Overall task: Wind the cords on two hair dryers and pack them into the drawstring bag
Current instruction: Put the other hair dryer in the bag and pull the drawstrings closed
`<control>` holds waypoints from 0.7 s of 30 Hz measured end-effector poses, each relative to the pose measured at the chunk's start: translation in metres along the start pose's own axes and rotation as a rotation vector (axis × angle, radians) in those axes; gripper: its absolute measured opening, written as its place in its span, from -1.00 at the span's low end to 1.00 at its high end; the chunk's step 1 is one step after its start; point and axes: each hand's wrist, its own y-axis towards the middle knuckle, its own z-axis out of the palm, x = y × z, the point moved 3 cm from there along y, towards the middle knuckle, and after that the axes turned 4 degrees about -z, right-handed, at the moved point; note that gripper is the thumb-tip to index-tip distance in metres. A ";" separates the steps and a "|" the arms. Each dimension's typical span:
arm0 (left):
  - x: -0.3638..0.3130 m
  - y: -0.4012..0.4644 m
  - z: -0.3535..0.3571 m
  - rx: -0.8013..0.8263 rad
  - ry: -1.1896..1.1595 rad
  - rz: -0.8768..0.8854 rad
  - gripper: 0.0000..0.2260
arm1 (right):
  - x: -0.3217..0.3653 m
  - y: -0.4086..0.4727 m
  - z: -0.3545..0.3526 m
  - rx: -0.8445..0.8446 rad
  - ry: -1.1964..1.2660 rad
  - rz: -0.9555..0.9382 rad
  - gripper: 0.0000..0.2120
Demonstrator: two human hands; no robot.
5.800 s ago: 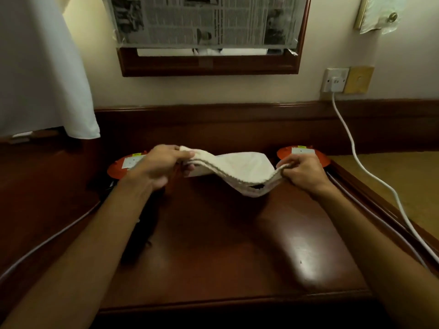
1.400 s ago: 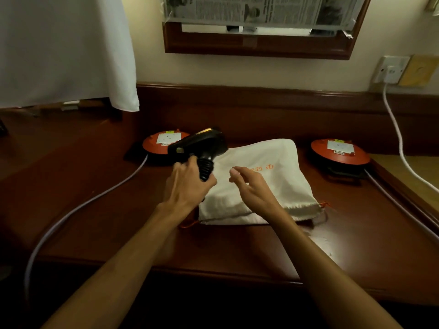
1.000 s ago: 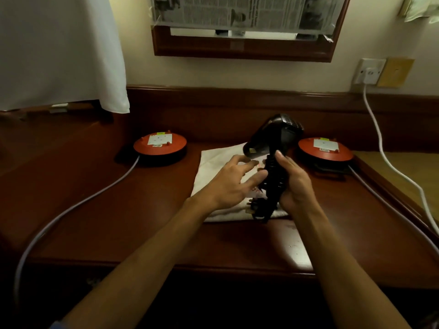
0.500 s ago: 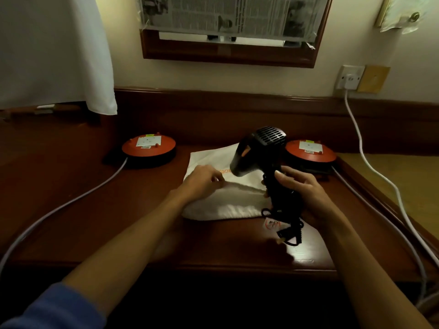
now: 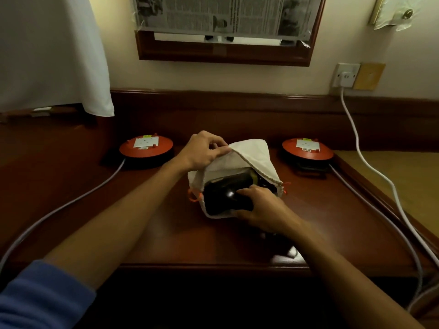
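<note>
The left hand [image 5: 202, 151] reaches forward over the middle of the desk [image 5: 166, 233], fingers curled, pinching the upper lip of the cream drawstring bag [image 5: 251, 154] and lifting it so the mouth gapes toward the near edge. The right hand [image 5: 259, 206] comes in from the near right, wrist low, fingers wrapped over the black hair dryer [image 5: 225, 193], which sits partly inside the bag's mouth; the thumb side of this hand is turned away, so how firmly it grips underneath cannot be told. The bag lies midway between the back and near edges, between two round orange cord reels [image 5: 146, 146] [image 5: 307, 148] standing toward the back left and back right. Orange drawstring ends [image 5: 193, 197] poke out at the bag's sides. The dryer's cord and handle are hidden within the cloth, and whether a second dryer lies deeper inside is too dark to make out. A dark shape under the right wrist is blurred.
</note>
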 end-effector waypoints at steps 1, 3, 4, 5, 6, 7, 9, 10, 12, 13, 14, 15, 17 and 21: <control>-0.003 -0.002 -0.001 -0.010 0.010 0.025 -0.81 | -0.001 0.000 0.003 0.027 0.002 -0.002 -0.37; -0.007 -0.006 -0.003 -0.031 0.028 0.068 -0.81 | -0.006 -0.003 0.002 0.105 -0.032 -0.005 -0.28; -0.009 -0.006 -0.003 -0.038 0.035 0.084 -0.81 | -0.009 -0.006 0.000 0.152 -0.110 -0.014 -0.25; -0.010 -0.007 -0.004 -0.046 0.042 0.101 -0.82 | -0.014 -0.009 -0.002 0.189 -0.185 -0.022 -0.22; -0.010 -0.008 -0.004 -0.057 0.052 0.117 -0.82 | -0.017 -0.013 -0.003 0.203 -0.219 -0.027 -0.22; -0.010 -0.008 -0.004 -0.068 0.067 0.134 -0.81 | -0.021 -0.015 -0.003 0.188 -0.215 -0.032 -0.24; -0.011 -0.012 -0.002 -0.080 0.094 0.173 -0.80 | -0.023 -0.018 -0.003 0.103 -0.160 -0.030 -0.28; -0.012 -0.015 -0.002 -0.078 0.099 0.192 -0.81 | -0.024 -0.018 -0.003 0.056 -0.129 -0.011 -0.29; -0.015 -0.020 -0.002 -0.069 0.098 0.234 -0.82 | -0.021 -0.016 -0.002 -0.044 -0.108 0.017 -0.32; -0.016 -0.022 -0.002 -0.061 0.094 0.251 -0.83 | -0.015 -0.012 -0.002 -0.100 -0.129 0.022 -0.33; -0.017 -0.024 -0.003 -0.050 0.091 0.261 -0.83 | -0.010 -0.006 -0.001 -0.152 -0.150 0.030 -0.34; -0.018 -0.025 -0.003 -0.043 0.086 0.266 -0.84 | -0.004 0.002 0.000 -0.194 -0.169 0.046 -0.35; -0.022 -0.025 -0.004 -0.040 0.073 0.267 -0.84 | 0.007 0.025 0.004 -0.218 -0.181 0.111 -0.38; -0.036 -0.025 -0.001 -0.055 0.063 0.288 -0.81 | 0.028 0.072 0.015 -0.214 -0.181 0.182 -0.66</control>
